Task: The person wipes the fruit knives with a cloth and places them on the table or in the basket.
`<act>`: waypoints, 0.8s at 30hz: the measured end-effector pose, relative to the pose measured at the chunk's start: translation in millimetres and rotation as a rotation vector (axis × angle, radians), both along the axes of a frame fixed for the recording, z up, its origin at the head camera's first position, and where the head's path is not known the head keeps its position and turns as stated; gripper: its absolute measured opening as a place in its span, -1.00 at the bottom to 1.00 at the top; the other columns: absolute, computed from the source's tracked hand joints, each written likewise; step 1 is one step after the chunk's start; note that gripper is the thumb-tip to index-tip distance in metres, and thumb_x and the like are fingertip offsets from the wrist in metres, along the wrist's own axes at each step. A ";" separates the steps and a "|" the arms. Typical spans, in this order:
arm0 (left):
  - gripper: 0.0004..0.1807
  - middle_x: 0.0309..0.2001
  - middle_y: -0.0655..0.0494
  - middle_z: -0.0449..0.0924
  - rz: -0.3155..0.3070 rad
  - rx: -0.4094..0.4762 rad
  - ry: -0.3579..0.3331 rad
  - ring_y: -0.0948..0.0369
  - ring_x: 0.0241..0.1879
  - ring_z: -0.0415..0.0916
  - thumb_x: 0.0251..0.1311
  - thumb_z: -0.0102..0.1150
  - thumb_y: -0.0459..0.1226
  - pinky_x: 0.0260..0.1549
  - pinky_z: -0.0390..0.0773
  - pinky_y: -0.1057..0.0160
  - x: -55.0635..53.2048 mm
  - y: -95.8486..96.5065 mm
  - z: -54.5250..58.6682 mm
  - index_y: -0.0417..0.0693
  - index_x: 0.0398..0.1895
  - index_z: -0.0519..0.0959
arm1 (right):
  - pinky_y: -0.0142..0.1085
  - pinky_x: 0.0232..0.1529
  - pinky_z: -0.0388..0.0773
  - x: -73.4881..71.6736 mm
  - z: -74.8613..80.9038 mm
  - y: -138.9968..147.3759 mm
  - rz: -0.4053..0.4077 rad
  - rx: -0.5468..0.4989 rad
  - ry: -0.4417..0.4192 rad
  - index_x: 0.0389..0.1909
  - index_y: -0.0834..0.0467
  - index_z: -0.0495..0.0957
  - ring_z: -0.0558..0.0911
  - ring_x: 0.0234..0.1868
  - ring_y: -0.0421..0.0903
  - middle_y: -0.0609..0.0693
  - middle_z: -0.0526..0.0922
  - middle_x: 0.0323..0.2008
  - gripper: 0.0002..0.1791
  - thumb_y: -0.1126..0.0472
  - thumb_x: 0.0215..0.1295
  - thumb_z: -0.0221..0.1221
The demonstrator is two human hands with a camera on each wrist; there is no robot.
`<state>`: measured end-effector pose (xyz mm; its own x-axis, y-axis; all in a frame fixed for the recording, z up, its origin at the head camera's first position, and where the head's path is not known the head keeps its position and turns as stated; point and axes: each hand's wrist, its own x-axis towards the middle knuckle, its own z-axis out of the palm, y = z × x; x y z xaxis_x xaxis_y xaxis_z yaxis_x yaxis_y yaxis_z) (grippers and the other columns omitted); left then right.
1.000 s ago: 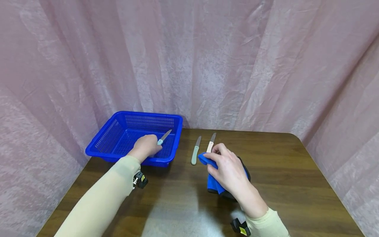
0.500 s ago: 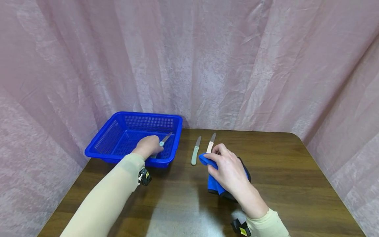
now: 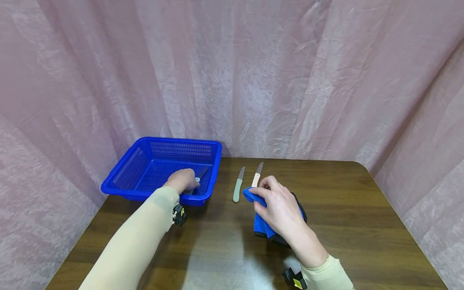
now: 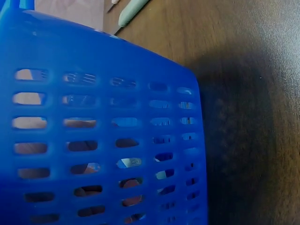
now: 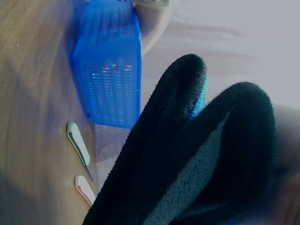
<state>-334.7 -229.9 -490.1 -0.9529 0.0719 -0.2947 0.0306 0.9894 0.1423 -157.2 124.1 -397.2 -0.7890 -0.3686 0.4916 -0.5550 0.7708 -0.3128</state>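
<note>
In the head view, my left hand (image 3: pixel 182 180) reaches down into the blue plastic basket (image 3: pixel 123 190), near its front right corner. It holds a small knife (image 3: pixel 197 179) by the pale blue handle, the blade pointing away to the right. The left wrist view shows only bits of fingers and handle through the slots of the basket wall (image 4: pixel 103 51). My right hand (image 3: pixel 280 205) pinches a blue cloth (image 3: pixel 262 225) with black edging above the table; the cloth's dark folds (image 5: pixel 187 154) fill much of the right wrist view.
Between basket and cloth, a green-handled knife (image 3: pixel 237 189) lies on the wooden table (image 3: pixel 348 209). Beside it is a knife with a pale pink handle (image 3: pixel 255 179), its lower end hidden by my right hand. A pink curtain (image 3: pixel 232 80) hangs behind the table.
My left hand has sunk lower into the basket and slightly right, carrying the knife down with it. My right hand and the cloth stay in place.
</note>
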 end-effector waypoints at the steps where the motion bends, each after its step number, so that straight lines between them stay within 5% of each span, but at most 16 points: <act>1: -0.70 -0.26 -0.02 0.62 0.008 -0.003 -0.006 -0.05 -0.24 0.55 0.36 0.37 0.03 -0.14 0.61 -0.12 -0.7 -0.1 -0.6 0.01 -0.33 0.67 | -0.06 -0.18 0.60 -0.2 0.1 0.1 -0.002 -0.001 0.003 0.06 0.04 0.87 0.60 -0.24 0.01 0.01 0.58 -0.06 -0.64 0.32 0.24 0.48; 2: -0.67 -0.29 0.00 0.61 0.020 -0.013 -0.015 -0.03 -0.26 0.54 0.34 0.38 0.06 -0.17 0.60 -0.11 -10.1 -3.7 -8.9 0.04 -0.37 0.65 | -0.05 -0.18 0.61 -0.3 0.2 0.4 -0.004 -0.002 0.005 0.06 0.04 0.87 0.61 -0.24 0.02 0.01 0.58 -0.06 -0.64 0.32 0.23 0.48; 6: -0.66 -0.31 0.03 0.62 0.057 -0.038 -0.040 -0.02 -0.25 0.55 0.31 0.38 0.09 -0.21 0.60 -0.12 -14.5 -3.0 -7.8 0.09 -0.43 0.63 | -0.04 -0.18 0.62 -0.8 0.0 1.0 -0.006 -0.005 0.010 0.06 0.03 0.87 0.61 -0.24 0.03 0.01 0.58 -0.05 -0.63 0.32 0.23 0.48; 14: -0.70 -0.36 -0.01 0.62 0.081 -0.017 -0.059 0.01 -0.28 0.59 0.34 0.35 -0.08 -0.14 0.62 -0.10 45.5 28.1 60.9 0.01 -0.50 0.57 | -0.04 -0.16 0.63 0.5 -0.8 1.8 -0.010 -0.002 0.000 0.07 0.04 0.87 0.62 -0.21 0.03 0.02 0.58 -0.05 -0.64 0.31 0.25 0.48; 19: -0.68 -0.37 0.01 0.62 0.088 -0.021 -0.048 0.02 -0.29 0.57 0.35 0.36 -0.09 -0.11 0.61 -0.10 54.9 33.5 70.1 0.03 -0.52 0.55 | -0.03 -0.16 0.63 0.4 0.2 2.2 -0.009 -0.005 0.005 0.06 0.05 0.87 0.62 -0.21 0.04 0.02 0.58 -0.05 -0.64 0.32 0.24 0.47; 24: -0.71 -0.35 0.01 0.63 0.090 -0.031 -0.049 0.02 -0.27 0.58 0.36 0.38 -0.09 -0.11 0.61 -0.08 52.7 34.6 69.4 0.00 -0.48 0.60 | -0.03 -0.15 0.63 -0.1 0.9 2.5 -0.008 -0.005 0.004 0.06 0.04 0.87 0.63 -0.21 0.04 0.02 0.58 -0.05 -0.64 0.32 0.24 0.47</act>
